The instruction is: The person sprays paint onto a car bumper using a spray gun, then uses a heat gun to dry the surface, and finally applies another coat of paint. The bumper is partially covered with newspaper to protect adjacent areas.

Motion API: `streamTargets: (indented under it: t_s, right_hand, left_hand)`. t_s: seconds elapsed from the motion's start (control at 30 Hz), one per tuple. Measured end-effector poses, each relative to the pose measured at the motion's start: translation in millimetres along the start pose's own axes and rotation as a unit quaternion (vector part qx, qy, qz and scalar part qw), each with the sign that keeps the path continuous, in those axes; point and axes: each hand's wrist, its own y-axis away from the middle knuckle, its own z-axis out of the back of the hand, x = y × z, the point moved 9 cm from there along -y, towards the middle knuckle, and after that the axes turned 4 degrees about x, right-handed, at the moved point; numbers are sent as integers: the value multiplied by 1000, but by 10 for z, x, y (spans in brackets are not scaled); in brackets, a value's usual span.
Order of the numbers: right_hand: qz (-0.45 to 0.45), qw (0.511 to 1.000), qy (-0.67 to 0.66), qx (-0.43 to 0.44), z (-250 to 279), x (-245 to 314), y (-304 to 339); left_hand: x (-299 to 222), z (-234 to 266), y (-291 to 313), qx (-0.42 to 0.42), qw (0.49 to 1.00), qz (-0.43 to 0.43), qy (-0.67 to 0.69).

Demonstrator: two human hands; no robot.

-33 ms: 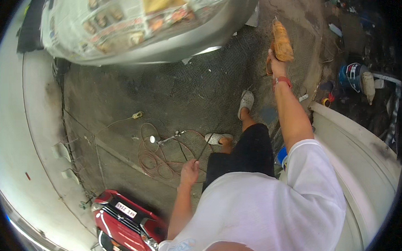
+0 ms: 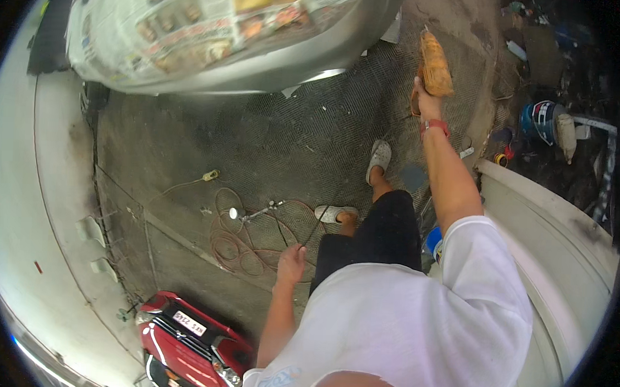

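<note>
My right hand (image 2: 428, 100), reaching forward at the upper right, is wrapped around the grip of a power tool (image 2: 436, 66). The tool has a worn orange, drill-like body and a narrow grey tip that points away from me. Low in front of me, my left hand (image 2: 292, 263) is closed around a thin dark cord (image 2: 316, 228). That cord runs over the floor near my shoe; where its ends go I cannot make out. Ahead on the left is a pale, rounded body panel (image 2: 252, 87), its upper part covered with newspaper (image 2: 192, 29).
A coiled reddish hose (image 2: 228, 249) with a metal spray gun (image 2: 254, 212) lies on the floor. A yellowish socket (image 2: 211, 175) trails a cable. Behind left is a red car front (image 2: 186, 347). A blue bucket (image 2: 538, 120) and clutter stand right, beside a white curved panel (image 2: 531, 203).
The view has shifted slightly, so the newspaper-covered panel sits a little higher and the hose and red car front a little further left. Both hands keep their grips.
</note>
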Motion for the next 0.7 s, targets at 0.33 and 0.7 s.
streamTargets:
  t_s: [0.33,0.7]
  right_hand:
    - [163,962,131,174,-1432,-242,2373]
    - [27,992,26,119,-2194,-766,2415]
  left_hand:
    - [1357,697,726,-131,985,33,-105]
    - [1621,2226,1393,-339,940,-10,31]
